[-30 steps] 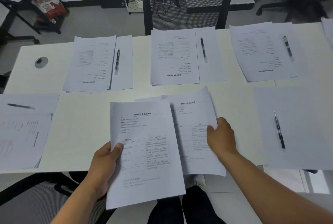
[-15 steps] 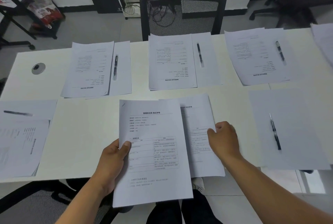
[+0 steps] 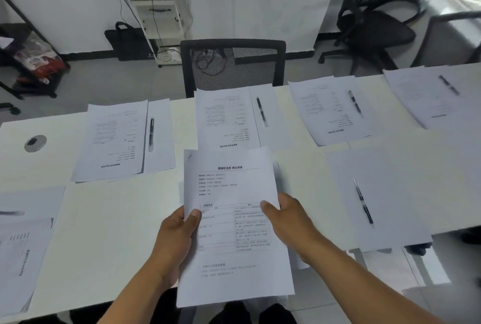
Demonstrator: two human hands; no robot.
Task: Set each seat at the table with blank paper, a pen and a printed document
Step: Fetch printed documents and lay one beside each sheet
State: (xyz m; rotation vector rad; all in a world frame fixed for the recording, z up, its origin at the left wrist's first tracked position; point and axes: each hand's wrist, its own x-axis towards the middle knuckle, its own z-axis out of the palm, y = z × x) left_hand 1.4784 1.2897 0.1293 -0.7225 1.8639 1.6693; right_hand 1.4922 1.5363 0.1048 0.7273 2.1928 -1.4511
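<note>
Both hands, the left hand (image 3: 179,235) and right hand (image 3: 289,219), hold one printed paper (image 3: 231,232) at 6 o'clock over the desk (image 3: 109,219).

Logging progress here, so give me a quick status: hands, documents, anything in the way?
Left hand and right hand both grip the printed documents above the table. Near-right blank sheet has pen, no document. Nothing blocking.

blk mesh chair (image 3: 233,63), bag (image 3: 127,41), shelf unit (image 3: 158,15)

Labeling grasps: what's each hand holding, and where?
Both hold the printed sheets: left hand grips the left edge, right hand the right edge.
</note>
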